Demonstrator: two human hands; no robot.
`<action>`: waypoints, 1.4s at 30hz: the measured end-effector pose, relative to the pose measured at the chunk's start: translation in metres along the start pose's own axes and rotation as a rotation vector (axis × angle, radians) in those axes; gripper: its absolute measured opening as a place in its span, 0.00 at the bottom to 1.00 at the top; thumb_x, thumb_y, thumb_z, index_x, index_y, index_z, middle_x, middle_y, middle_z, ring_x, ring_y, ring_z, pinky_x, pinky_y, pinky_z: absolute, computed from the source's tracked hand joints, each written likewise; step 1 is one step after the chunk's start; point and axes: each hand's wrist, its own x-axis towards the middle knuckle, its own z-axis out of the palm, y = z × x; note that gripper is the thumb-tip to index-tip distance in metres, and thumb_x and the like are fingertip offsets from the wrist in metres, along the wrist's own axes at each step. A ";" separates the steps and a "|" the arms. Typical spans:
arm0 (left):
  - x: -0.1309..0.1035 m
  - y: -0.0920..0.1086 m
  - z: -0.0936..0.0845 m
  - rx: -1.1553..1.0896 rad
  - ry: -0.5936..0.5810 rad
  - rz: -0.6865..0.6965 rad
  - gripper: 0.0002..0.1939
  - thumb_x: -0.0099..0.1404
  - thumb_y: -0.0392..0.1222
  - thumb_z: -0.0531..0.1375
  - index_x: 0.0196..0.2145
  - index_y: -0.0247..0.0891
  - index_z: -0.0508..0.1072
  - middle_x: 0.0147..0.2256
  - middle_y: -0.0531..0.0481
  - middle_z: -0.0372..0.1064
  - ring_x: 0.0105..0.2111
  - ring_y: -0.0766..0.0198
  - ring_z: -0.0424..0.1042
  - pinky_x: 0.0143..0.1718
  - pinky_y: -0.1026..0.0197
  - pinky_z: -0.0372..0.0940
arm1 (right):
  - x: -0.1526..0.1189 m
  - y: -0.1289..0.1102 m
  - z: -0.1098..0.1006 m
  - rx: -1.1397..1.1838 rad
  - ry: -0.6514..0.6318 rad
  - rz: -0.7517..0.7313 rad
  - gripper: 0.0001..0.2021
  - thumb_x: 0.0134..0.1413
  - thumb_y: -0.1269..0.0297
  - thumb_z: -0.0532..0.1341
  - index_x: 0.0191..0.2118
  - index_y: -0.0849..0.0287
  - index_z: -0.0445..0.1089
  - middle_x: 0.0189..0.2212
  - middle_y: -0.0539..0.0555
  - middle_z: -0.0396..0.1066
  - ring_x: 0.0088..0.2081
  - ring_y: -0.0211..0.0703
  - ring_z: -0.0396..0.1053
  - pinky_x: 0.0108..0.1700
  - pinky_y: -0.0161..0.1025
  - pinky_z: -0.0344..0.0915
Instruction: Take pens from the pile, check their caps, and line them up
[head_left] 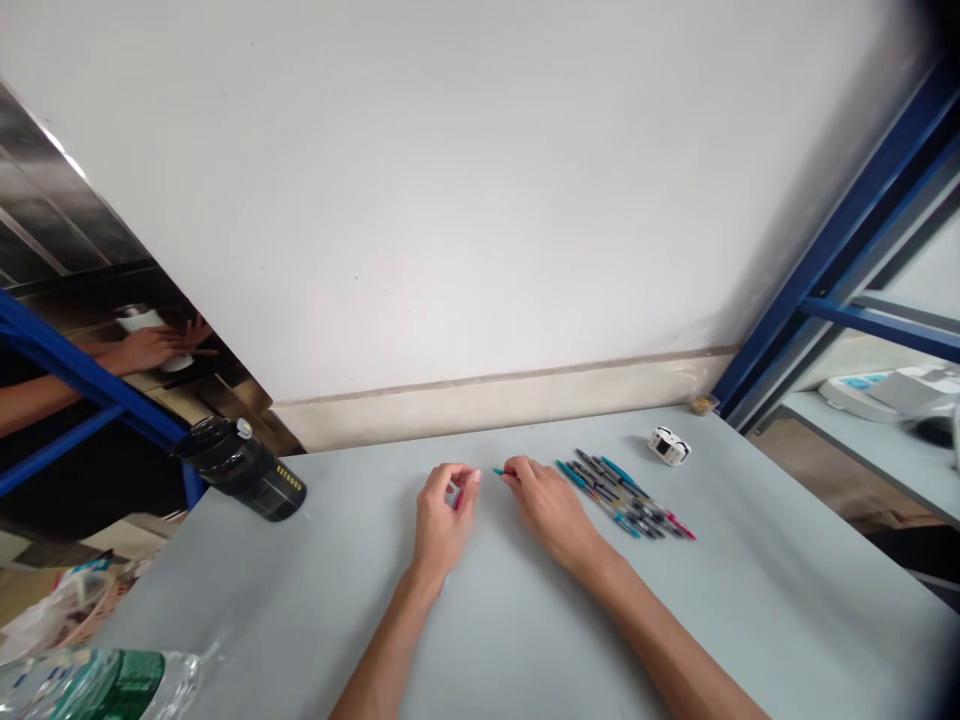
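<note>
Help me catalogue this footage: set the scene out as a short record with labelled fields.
Left hand: curled around a slim pink item, mostly hidden
Right hand: pinching a teal-tipped item, mostly hidden
Pens: loose pile to the right of the right hand
White device: beyond the pens
Black drinking bottle: left side of the grey table, yellow lettering

We look from a single camera on the person's head, above and behind the left hand [442, 522] and the right hand [553, 508], facing forward and down — near enough to show both plainly, yet wide enough to take in the table [510, 640] around them and the wall [480, 200] beyond them.
</note>
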 end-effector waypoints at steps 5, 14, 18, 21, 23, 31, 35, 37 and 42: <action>-0.003 -0.001 0.001 -0.050 -0.163 0.016 0.13 0.75 0.53 0.63 0.42 0.43 0.82 0.38 0.47 0.80 0.38 0.56 0.76 0.42 0.58 0.66 | -0.006 -0.011 0.002 0.266 -0.020 0.000 0.09 0.80 0.59 0.51 0.51 0.50 0.68 0.44 0.54 0.74 0.31 0.45 0.69 0.33 0.39 0.53; -0.001 0.007 -0.005 -0.099 -0.062 -0.086 0.19 0.77 0.57 0.59 0.33 0.43 0.74 0.30 0.53 0.70 0.32 0.60 0.67 0.37 0.60 0.61 | -0.005 -0.007 -0.001 0.360 -0.026 -0.043 0.09 0.80 0.56 0.54 0.49 0.51 0.69 0.38 0.54 0.75 0.35 0.48 0.71 0.38 0.40 0.59; 0.000 0.003 -0.007 -0.020 -0.075 -0.047 0.25 0.80 0.56 0.55 0.26 0.42 0.62 0.24 0.56 0.54 0.27 0.63 0.55 0.31 0.60 0.53 | -0.004 -0.006 0.005 0.371 0.018 -0.050 0.15 0.80 0.52 0.55 0.40 0.51 0.71 0.29 0.51 0.71 0.27 0.44 0.63 0.33 0.39 0.50; -0.001 -0.001 -0.006 0.005 -0.098 -0.062 0.28 0.80 0.58 0.53 0.25 0.41 0.54 0.24 0.57 0.46 0.26 0.64 0.49 0.29 0.60 0.48 | -0.006 -0.007 0.006 0.329 0.010 -0.070 0.18 0.81 0.50 0.52 0.40 0.52 0.71 0.29 0.51 0.72 0.27 0.43 0.65 0.32 0.39 0.49; -0.001 -0.002 -0.005 -0.018 -0.099 -0.100 0.29 0.79 0.59 0.53 0.25 0.41 0.52 0.24 0.57 0.44 0.26 0.65 0.48 0.29 0.60 0.47 | -0.007 -0.007 0.005 0.250 -0.030 -0.085 0.19 0.82 0.49 0.49 0.44 0.53 0.71 0.30 0.52 0.73 0.28 0.44 0.67 0.32 0.39 0.50; -0.001 -0.005 -0.003 -0.137 -0.108 -0.217 0.30 0.77 0.60 0.56 0.24 0.41 0.53 0.24 0.57 0.44 0.25 0.66 0.46 0.27 0.60 0.45 | -0.008 -0.007 0.004 0.087 -0.049 -0.148 0.17 0.83 0.53 0.46 0.49 0.53 0.69 0.31 0.52 0.76 0.27 0.43 0.71 0.30 0.39 0.49; -0.001 -0.009 -0.002 -0.187 -0.130 -0.259 0.30 0.76 0.61 0.57 0.23 0.41 0.55 0.22 0.57 0.45 0.24 0.67 0.47 0.26 0.60 0.44 | -0.008 -0.007 0.005 0.037 -0.034 -0.172 0.16 0.83 0.55 0.47 0.49 0.53 0.70 0.32 0.52 0.77 0.28 0.43 0.71 0.30 0.40 0.47; 0.000 -0.010 -0.002 -0.204 -0.142 -0.269 0.30 0.76 0.61 0.56 0.23 0.41 0.54 0.22 0.57 0.45 0.24 0.67 0.47 0.26 0.60 0.44 | -0.008 -0.007 0.005 0.022 -0.026 -0.177 0.15 0.83 0.54 0.49 0.50 0.53 0.70 0.33 0.53 0.77 0.28 0.43 0.72 0.30 0.40 0.46; 0.001 -0.008 -0.001 -0.222 -0.159 -0.302 0.31 0.75 0.62 0.57 0.23 0.42 0.53 0.22 0.57 0.45 0.24 0.67 0.46 0.26 0.60 0.43 | -0.009 -0.006 0.005 0.012 -0.010 -0.178 0.17 0.83 0.53 0.49 0.47 0.54 0.71 0.31 0.52 0.76 0.27 0.42 0.71 0.30 0.40 0.45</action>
